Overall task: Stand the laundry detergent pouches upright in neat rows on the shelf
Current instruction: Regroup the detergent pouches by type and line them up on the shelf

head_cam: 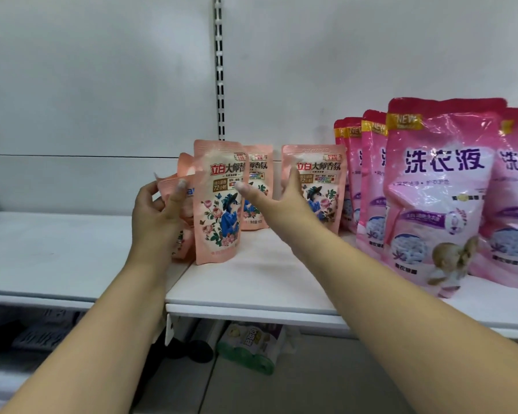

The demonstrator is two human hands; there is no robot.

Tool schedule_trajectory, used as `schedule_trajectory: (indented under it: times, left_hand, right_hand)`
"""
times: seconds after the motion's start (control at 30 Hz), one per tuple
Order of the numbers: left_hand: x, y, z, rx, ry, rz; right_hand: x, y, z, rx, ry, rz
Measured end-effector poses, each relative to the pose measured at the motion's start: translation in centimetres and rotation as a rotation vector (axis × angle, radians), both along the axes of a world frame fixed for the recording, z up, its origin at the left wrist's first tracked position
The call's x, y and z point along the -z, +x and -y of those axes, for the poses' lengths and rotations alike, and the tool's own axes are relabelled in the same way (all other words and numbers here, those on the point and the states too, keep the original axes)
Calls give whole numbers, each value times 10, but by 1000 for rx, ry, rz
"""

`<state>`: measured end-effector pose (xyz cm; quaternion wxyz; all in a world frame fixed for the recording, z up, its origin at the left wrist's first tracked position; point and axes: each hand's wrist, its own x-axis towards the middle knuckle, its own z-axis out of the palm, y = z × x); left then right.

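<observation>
White shop shelving fills the view, a pale back panel with a slotted upright behind, and the white shelf [251,282] running across at chest height. On the right stand the big pink detergent bags [437,186], already upright and packed in rows. Middle of the shelf is where the work is: small peach pouches, one front pouch [217,204] standing tall near the shelf join, another rear pouch [259,180] just behind it, and a third pouch [320,186] upright further right, beside the pink bags. The left hand [159,210] has its fingers curled round a loose bunch of pouches [177,186], tilted and fanned, not yet set down. The right hand [281,198] reaches in between the front pouch and the third one, fingers extended and relaxed, thumb out, gripping nothing I can make out. Looks like mid-placement, rows only begun. Next, I'd say, one pouch needs taking from the bunch and standing in that gap, base flat, face forward, lined up with its neighbours without knocking them.
</observation>
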<state>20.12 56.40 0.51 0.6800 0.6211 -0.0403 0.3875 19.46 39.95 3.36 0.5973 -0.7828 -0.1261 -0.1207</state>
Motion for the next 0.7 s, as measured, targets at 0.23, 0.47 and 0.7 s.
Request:
schedule_trajectory:
  times: [0.23, 0.47, 0.7]
  left_hand:
    - [1, 7, -8, 31, -101, -3]
    - [-5, 1, -5, 224, -276, 23]
    - [-9, -6, 3, 253, -176, 12]
  right_hand:
    - [11, 29, -24, -207, 59, -251]
    - [6, 21, -4, 57, 109, -55]
    - [5, -17, 39, 349, -82, 137]
